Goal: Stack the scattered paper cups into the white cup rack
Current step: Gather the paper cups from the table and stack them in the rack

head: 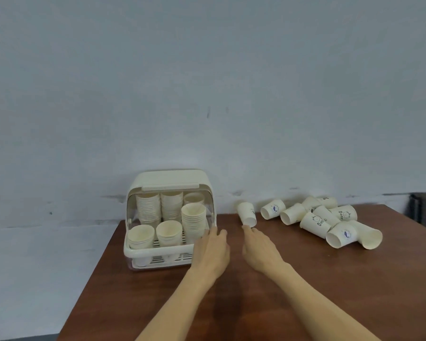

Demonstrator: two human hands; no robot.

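Both hands are empty, so I'd have the right hand point(258, 247) grab the nearest cup point(247, 214) by its side, left hand point(213, 249) steadying the rack point(158, 252).

Reddish-brown wooden table point(268, 303) is filling the lower middle of the view, its left edge running diagonally down toward the bottom. Pale grey-blue painted wall point(207, 82) is rising behind it, showing a few dark scuffs and chipped patches low down. Dark boxy object point(424, 209) is sitting at the far right beyond the table's corner, too dim to identify.
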